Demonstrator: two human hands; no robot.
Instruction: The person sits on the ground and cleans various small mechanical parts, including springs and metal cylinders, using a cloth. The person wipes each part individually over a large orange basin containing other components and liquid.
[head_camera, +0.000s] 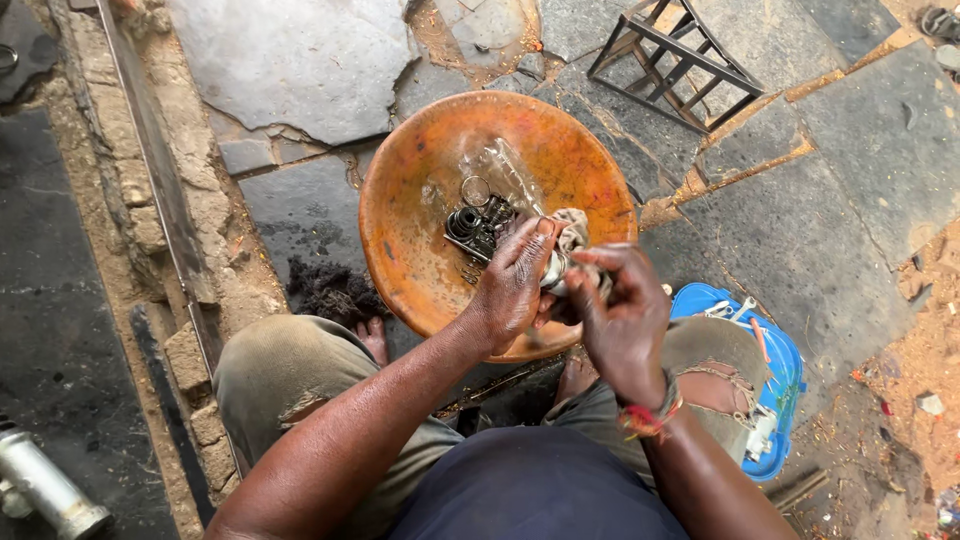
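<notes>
The small metal part (556, 270) sits at the middle of the frame, pinched between your hands over the near rim of the orange basin (420, 190). Your left hand (515, 285) grips its left end; your right hand (620, 315) clenches a rag (575, 228) against its right end. Its long axis runs roughly left to right.

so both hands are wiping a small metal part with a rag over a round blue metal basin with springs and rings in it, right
Not quite: the round metal basin is orange, not blue, as the head view shows. The rest holds: the left hand and right hand hold a small metal part and a rag over it, with springs and rings inside.
</notes>
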